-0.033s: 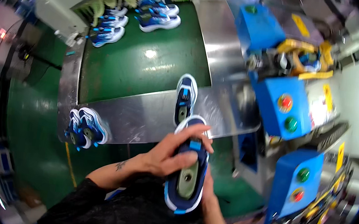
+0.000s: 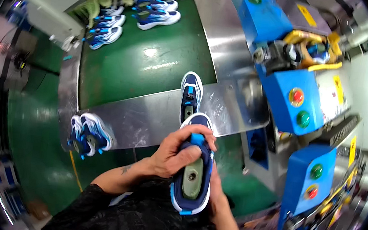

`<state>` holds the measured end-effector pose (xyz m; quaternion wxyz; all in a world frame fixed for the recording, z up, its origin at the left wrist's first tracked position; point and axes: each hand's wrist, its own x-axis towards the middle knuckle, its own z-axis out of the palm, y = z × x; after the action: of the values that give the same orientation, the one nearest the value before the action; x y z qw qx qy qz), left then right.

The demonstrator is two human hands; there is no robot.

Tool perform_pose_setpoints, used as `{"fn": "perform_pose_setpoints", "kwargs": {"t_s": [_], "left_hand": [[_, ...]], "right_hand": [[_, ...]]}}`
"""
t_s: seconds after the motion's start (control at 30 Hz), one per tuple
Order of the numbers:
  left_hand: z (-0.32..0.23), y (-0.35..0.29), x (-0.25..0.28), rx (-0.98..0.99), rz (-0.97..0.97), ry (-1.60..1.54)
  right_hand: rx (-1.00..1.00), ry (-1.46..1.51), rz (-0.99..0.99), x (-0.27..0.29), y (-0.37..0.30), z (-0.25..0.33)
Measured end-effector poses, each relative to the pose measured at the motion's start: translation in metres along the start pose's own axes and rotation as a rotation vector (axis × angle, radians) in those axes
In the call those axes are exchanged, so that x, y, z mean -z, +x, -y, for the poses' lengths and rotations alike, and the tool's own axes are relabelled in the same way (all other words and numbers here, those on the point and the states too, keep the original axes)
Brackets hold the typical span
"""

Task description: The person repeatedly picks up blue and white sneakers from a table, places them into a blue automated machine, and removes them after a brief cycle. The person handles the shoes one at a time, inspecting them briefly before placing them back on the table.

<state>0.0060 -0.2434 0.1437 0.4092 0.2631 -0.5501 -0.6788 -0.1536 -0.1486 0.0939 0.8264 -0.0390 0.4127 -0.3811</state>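
A navy, white and light-blue sneaker is held upright in front of my body, its toe pointing away from me. An olive-green shoe last with a round hole fills its opening. My left hand wraps over the upper, with the thumb along the opening and the fingers across the front. My right hand is against the right side, its fingers mostly hidden beneath the sneaker. Just beyond the held toe, a matching sneaker lies on the metal bench edge, partly covered by the held one.
Two more sneakers sit at the bench's left end. Farther back, several sneakers line the green surface. At right stand blue machine housings with red and green buttons, and a yellow clamp near them.
The view has shifted slightly. Both hands keep hold of the same sneaker, which is a little higher in the picture.
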Motion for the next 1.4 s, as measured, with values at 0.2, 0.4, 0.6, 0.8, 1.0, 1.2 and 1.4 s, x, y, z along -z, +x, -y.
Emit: {"fn": "perform_pose_setpoints", "kwargs": {"t_s": [0.2,0.4,0.6,0.8,1.0,1.2,1.4], "left_hand": [[0.016,-0.03,0.105,0.154,-0.546,-0.295],[-0.002,-0.041,0.19,0.241,-0.554,-0.124],[-0.007,-0.014,0.203,0.142,-0.309,-0.057],[-0.007,-0.004,0.112,0.02,0.399,-0.122],[-0.046,-0.08,-0.051,0.316,1.27,-0.638],[-0.055,-0.278,-0.138,0.782,1.86,-0.654],[-0.041,-0.4,-0.198,0.248,2.517,-0.281]], "right_hand": [[0.54,-1.172,-0.731,0.006,0.144,0.002],[0.467,-1.341,-0.97,-0.033,0.26,0.016],[0.572,-0.385,-0.566,-0.059,0.137,0.001],[0.958,-0.287,-0.927,-0.115,-0.066,-0.12],[1.092,0.05,-1.563,-0.193,-0.178,-0.284],[0.903,0.851,-2.13,-0.343,-0.184,-0.523],[0.199,1.122,-2.785,-0.318,-0.142,-0.594]]}}
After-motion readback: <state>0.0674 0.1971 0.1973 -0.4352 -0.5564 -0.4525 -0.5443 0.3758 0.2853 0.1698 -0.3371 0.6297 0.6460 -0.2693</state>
